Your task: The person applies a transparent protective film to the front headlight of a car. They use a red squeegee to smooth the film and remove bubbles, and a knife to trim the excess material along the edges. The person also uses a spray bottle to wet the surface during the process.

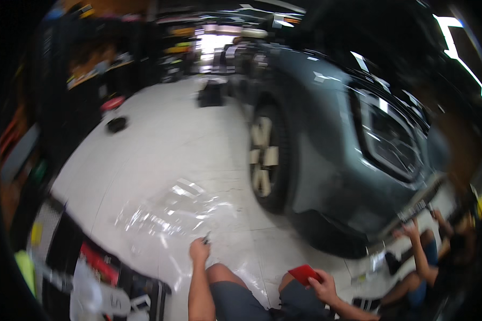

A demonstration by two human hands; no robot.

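**Clear film sheet being pinched at floor level beside grey car**

- Left hand is being held out over the floor, fingers pressed together on a small dark item at the edge of the clear film sheet; what the item is cannot be told because of blur.
- Film sheet is being spread on the pale floor ahead of the person's knees, glossy and wrinkled, left of the car's front wheel.
- Right hand is being closed on a flat red card-like tool, thumb and fingers pinching it above the right knee.
- Grey car is being worked on low down at the right by a second person, whose hand is being raised to the sill.
- Containers: a dark cart or tray at lower left is holding red and white items; contents are too blurred to identify. Shelving at far left is being filled with mixed goods, not readable.
- A black round object is lying on the floor near the shelving.
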